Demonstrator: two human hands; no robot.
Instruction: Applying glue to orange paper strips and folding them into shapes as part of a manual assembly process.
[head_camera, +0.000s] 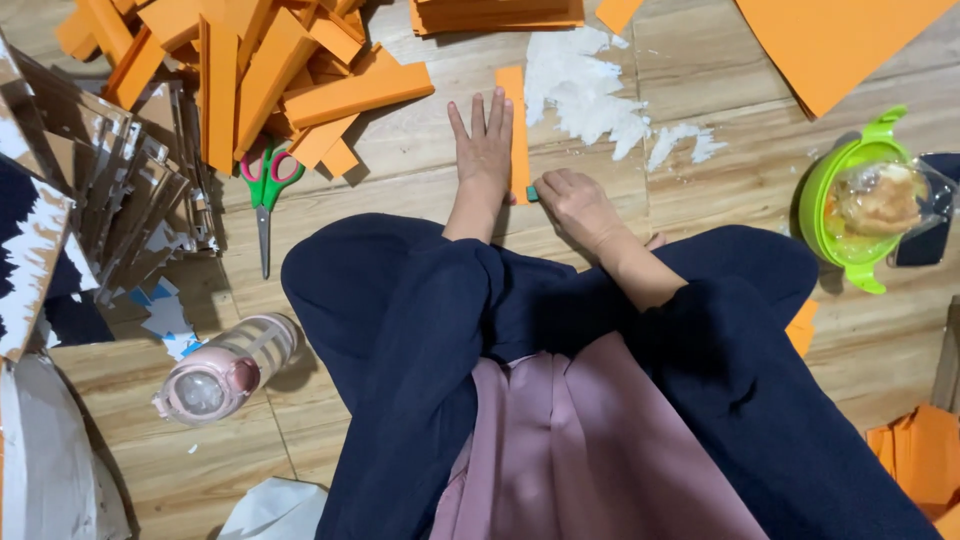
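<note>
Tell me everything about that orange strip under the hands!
The orange strip is a long, narrow rectangle that looks like paper or thin foam sheet. It lies flat on the wooden floor, running away from the person. The left hand lies flat beside it, its edge against the strip's left side. The right hand is closed at its near end, gripping a small teal thing. White scraps lie just to its right.

Single head-worn view, looking steeply down from above the seated person's lap onto the wooden floor (420, 150) at close range, with the crossed legs (420, 330) filling the lower frame and the floor beyond them at the top.
</note>
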